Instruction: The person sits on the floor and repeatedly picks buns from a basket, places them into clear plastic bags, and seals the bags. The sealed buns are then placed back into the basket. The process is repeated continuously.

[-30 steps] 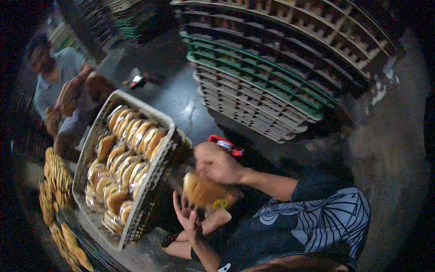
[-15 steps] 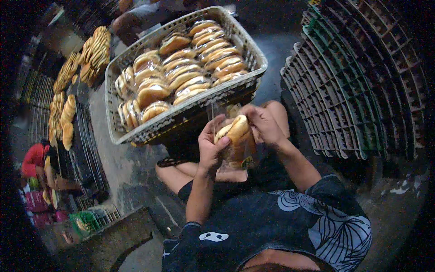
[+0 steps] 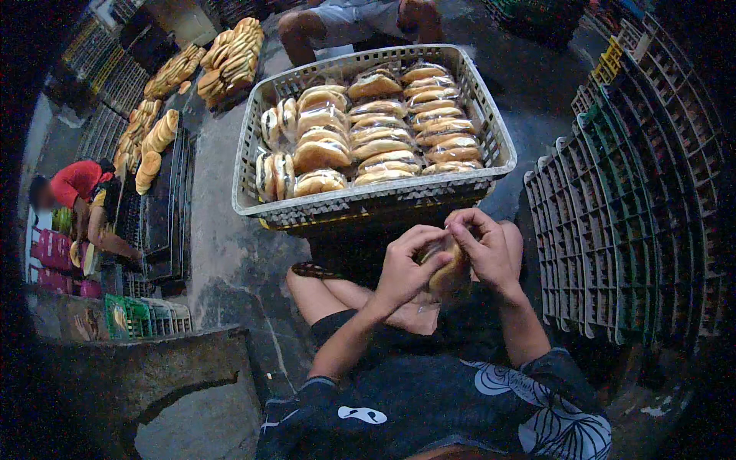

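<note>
A golden filled bun (image 3: 449,277) in a clear plastic bag is held over my lap, partly hidden by my fingers. My left hand (image 3: 408,264) grips it from the left, thumb across the front. At the top of the bag, my right hand (image 3: 489,251) is closed in a pinch, its fingertips meeting those of the left. Just beyond both hands stands a pale plastic crate (image 3: 368,201), holding rows of bagged buns (image 3: 379,138) with dark filling showing at their edges.
Stacked crates (image 3: 606,238) rise at the right. Loose buns (image 3: 230,61) lie in piles at the far left, near dark trays (image 3: 170,207). A co-worker in a red top (image 3: 77,184) bends at the left. Another person's knees (image 3: 299,34) show behind the crate.
The bun, which stuck out near the bag's mouth, now sits lower between my hands. My fingertips have come together above it. The whole view has shifted, showing the crate squarer.
</note>
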### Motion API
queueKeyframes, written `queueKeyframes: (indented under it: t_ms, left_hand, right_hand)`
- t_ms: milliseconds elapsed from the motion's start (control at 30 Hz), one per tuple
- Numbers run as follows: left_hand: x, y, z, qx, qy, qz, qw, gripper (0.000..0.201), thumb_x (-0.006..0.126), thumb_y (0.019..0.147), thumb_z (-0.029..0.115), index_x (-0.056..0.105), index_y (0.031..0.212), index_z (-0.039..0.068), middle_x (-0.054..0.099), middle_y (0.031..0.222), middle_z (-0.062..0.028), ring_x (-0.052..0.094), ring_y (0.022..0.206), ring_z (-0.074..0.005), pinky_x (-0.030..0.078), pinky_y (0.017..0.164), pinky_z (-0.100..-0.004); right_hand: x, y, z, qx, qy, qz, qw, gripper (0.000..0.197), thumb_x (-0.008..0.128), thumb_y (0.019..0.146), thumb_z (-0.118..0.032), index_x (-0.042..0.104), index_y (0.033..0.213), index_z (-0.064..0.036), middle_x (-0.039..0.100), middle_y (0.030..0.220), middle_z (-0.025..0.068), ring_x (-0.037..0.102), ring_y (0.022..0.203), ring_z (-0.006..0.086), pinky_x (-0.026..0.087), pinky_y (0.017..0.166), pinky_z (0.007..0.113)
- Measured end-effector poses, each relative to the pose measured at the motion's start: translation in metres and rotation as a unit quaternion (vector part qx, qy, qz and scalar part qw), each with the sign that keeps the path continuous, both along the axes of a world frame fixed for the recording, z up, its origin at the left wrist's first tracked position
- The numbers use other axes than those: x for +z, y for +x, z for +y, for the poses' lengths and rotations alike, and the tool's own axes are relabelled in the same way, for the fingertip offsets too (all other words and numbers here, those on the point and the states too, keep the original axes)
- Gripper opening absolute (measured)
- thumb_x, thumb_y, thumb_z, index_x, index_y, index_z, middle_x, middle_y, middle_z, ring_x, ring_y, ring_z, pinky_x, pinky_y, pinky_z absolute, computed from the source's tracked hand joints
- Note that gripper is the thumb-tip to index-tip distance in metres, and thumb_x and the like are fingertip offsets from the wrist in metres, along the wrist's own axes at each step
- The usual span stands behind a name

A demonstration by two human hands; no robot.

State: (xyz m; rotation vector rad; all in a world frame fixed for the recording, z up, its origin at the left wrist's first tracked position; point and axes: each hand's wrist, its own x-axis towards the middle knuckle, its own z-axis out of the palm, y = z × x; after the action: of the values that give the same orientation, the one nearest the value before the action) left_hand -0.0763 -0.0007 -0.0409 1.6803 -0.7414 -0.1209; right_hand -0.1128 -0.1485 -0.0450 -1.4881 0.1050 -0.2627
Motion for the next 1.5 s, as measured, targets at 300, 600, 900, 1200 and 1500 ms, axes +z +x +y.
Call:
queueKeyframes:
  t_ms: [300,600,900,1200,1500]
  left_hand:
    - [0.010,0.017,0.003,0.054,0.113,0.003,0.992,0.017,0.059,0.078,0.003,0.056,0.094,0.002,0.060,0.086,-0.0131,0.059,0.079,-0.0221,0.046,0.073,-0.0325]
    - [-0.072,0.069,0.006,-0.117,0.246,0.116,0.955,0.019,0.050,0.083,0.011,0.055,0.097,0.001,0.057,0.092,-0.0095,0.054,0.082,-0.0185,0.043,0.076,-0.0274]
    - [-0.057,-0.019,-0.044,0.009,0.010,0.161,0.987,0.027,0.049,0.091,0.025,0.056,0.099,0.001,0.058,0.094,-0.0072,0.053,0.090,-0.0158,0.042,0.082,-0.0273]
    - [-0.057,-0.029,-0.052,0.138,0.020,0.196,0.971,0.025,0.048,0.090,0.024,0.057,0.094,0.001,0.057,0.086,-0.0033,0.051,0.081,-0.0108,0.042,0.077,-0.0254]
    - [-0.058,-0.006,-0.025,0.240,-0.009,0.169,0.956,0.032,0.038,0.095,0.027,0.057,0.091,0.000,0.057,0.084,-0.0042,0.051,0.080,-0.0121,0.043,0.075,-0.0262]
  right_hand:
    - [0.010,0.015,0.004,-0.018,-0.398,-0.087,0.913,0.010,0.061,0.077,-0.009,0.061,0.083,-0.0012,0.057,0.079,0.0124,0.055,0.074,0.0290,0.045,0.069,0.035]
    - [-0.023,-0.022,0.031,-0.038,-0.501,0.006,0.865,0.023,0.055,0.080,-0.015,0.052,0.098,0.0001,0.055,0.082,0.0145,0.055,0.080,0.0299,0.047,0.071,0.038]
    - [-0.041,-0.051,-0.006,-0.197,-0.017,0.036,0.980,0.028,0.062,0.079,-0.015,0.054,0.101,0.0000,0.058,0.093,0.0138,0.058,0.088,0.0226,0.046,0.080,0.032]
    - [-0.285,-0.100,-0.167,-0.253,-0.340,0.478,0.769,0.041,0.053,0.083,-0.036,0.057,0.100,0.0020,0.061,0.094,0.0222,0.060,0.084,0.0384,0.047,0.076,0.042]
    - [-0.320,-0.169,-0.169,-0.112,-0.383,0.510,0.762,0.030,0.057,0.081,-0.027,0.060,0.090,0.0014,0.063,0.083,0.0169,0.060,0.082,0.0308,0.046,0.074,0.038]
